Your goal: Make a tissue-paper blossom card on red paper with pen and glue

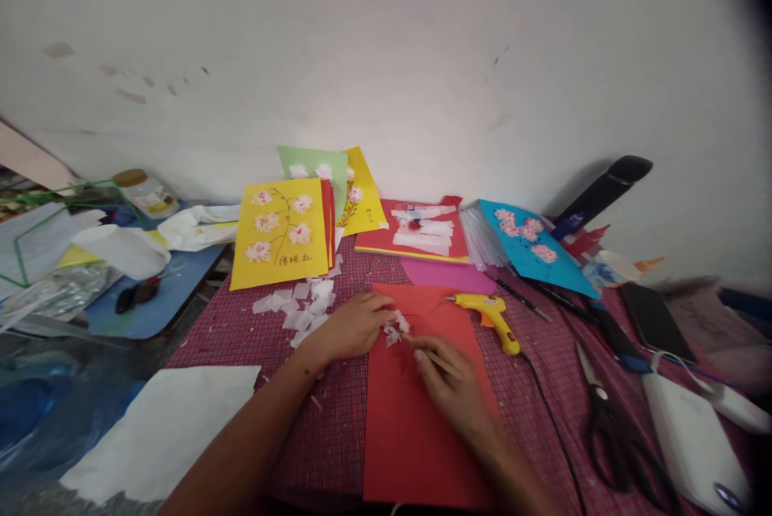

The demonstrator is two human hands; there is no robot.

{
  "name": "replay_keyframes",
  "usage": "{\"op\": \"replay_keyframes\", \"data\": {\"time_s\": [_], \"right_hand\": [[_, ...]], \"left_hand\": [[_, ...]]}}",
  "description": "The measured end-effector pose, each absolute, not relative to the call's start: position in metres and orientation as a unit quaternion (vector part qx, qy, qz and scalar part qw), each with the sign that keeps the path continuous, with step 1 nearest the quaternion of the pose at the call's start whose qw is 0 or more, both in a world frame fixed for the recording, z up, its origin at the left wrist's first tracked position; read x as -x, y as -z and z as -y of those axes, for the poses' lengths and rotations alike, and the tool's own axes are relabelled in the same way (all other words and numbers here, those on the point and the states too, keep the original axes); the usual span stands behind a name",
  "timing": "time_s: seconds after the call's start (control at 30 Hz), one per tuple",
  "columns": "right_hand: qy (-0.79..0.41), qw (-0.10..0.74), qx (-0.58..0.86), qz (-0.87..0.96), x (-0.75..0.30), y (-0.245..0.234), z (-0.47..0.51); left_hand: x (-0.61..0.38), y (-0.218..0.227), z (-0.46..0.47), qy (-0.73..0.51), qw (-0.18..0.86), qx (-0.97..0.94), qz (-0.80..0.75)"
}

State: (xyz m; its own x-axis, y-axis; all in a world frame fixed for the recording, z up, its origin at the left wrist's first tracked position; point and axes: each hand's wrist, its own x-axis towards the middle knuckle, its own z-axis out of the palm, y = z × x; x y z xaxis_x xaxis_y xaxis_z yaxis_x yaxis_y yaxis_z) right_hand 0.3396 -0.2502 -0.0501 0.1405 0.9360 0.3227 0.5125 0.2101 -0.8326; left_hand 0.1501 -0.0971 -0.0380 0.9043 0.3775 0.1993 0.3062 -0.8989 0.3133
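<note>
A red sheet of paper (416, 444) lies in front of me, with a small white and pink tissue-paper flower (396, 328) near its upper left part. My left hand (360, 325) reaches in from the left, its fingers stretched over the sheet's edge and touching or nearly touching the flower. Between the fingers of my right hand (447, 383) is a thin wooden stick (443, 363), its tip at the flower. Left of my left hand are loose white tissue-paper pieces (305, 309). Just right of the flower, a yellow glue gun (487, 311) rests partly on the red sheet.
Yellow flower cards (281, 235) lean at the back left, and a blue card (536, 247) at the back right. Black-handled scissors (621, 440) and a white device (693, 436) lie at right. A white sheet (169, 427) occupies the left edge. The glue gun's cord (552, 419) runs forward.
</note>
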Motion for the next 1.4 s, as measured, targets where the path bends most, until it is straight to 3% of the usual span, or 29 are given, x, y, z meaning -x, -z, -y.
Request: {"op": "replay_keyframes", "data": {"time_s": [1.07, 1.4], "right_hand": [[-0.247, 0.445, 0.574, 0.641, -0.335, 0.058, 0.244], [-0.201, 0.466, 0.582, 0.635, -0.338, 0.047, 0.250]], "left_hand": [[-0.150, 0.035, 0.098, -0.122, 0.142, -0.966, -0.177], [-0.149, 0.035, 0.097, -0.130, 0.141, -0.965, -0.178]]}}
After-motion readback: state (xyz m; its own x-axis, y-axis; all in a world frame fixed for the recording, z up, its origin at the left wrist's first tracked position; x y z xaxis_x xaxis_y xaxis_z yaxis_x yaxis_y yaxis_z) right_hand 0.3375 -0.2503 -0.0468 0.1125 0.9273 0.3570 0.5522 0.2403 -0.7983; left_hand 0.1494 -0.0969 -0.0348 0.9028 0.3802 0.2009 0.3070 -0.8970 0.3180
